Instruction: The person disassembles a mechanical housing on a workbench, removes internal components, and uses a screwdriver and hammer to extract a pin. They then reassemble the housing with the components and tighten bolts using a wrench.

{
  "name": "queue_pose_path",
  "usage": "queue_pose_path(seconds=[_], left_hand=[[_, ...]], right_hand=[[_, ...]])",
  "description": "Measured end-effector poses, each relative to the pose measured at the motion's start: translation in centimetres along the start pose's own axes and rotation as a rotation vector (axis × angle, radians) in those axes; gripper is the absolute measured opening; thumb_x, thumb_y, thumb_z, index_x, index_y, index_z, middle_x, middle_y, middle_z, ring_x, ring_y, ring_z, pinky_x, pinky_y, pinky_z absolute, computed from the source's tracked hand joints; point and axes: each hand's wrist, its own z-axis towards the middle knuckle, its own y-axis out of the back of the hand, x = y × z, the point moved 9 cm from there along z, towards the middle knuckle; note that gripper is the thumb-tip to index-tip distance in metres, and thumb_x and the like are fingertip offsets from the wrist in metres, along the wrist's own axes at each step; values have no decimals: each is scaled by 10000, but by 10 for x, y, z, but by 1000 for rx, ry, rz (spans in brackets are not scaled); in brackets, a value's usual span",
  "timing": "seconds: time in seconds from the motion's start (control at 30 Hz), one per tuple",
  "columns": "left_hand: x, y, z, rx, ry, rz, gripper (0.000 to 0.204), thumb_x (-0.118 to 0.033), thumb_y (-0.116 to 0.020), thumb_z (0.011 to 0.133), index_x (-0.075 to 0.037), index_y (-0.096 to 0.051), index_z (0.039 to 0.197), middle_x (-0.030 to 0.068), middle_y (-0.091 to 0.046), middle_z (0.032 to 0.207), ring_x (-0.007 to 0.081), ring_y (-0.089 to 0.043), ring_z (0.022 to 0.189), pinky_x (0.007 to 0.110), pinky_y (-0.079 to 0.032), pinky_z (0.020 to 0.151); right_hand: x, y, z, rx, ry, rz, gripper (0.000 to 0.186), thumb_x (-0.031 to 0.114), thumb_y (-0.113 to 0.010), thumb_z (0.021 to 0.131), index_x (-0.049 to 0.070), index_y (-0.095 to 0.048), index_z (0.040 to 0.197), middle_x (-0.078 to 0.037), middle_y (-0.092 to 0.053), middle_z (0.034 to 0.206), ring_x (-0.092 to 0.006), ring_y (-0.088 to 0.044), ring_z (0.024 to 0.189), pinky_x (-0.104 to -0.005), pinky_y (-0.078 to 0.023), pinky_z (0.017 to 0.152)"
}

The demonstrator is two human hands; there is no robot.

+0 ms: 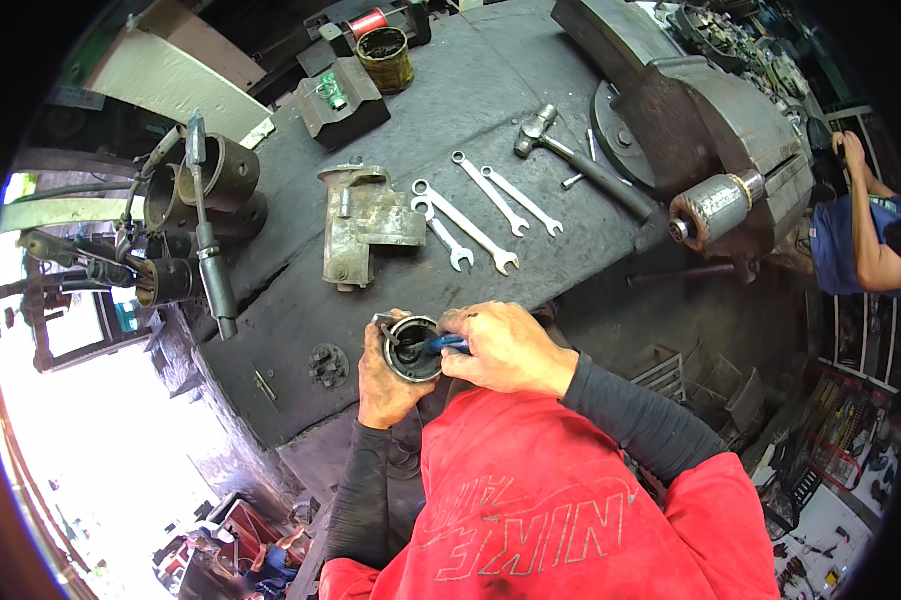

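My left hand (386,385) cups a round dark metal housing (411,350) from below, its open end facing up. My right hand (506,345) grips a blue-handled tool (445,344) whose tip reaches into the housing's opening. Both hands hover at the near edge of the dark, greasy workbench (451,90). On the bench beyond them lies a grey cast motor casing (364,222), and to its right several open-end wrenches (471,228) lie in a row.
A hammer (571,155) lies near a large vise (716,125) clamping a motor armature (713,207). A dirty can (385,58), a red spool (368,22) and a metal block (341,100) sit at the back. Cylinders (211,180) stand left. Another person (861,235) stands at right.
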Motion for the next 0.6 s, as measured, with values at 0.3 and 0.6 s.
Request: queue_pose_path(seconds=[0.3, 0.6], left_hand=[[-6, -3, 4, 61, 52, 24, 848, -53, -926, 611, -69, -497, 1342, 95, -701, 1209, 228, -716, 1101, 350, -565, 983], [-6, -1, 4, 44, 44, 31, 849, -49, -918, 616, -60, -485, 1346, 98, -695, 1219, 234, -705, 1147, 359, -549, 1017]], right_hand=[[-2, 18, -7, -70, -2, -63, 318, 263, -726, 807, 5, -738, 994, -209, -730, 873, -418, -717, 828, -520, -573, 737], [9, 9, -3, 7, 75, -155, 356, 215, -772, 779, 43, -750, 1090, -133, -699, 944, -361, -713, 899, -476, -581, 781]])
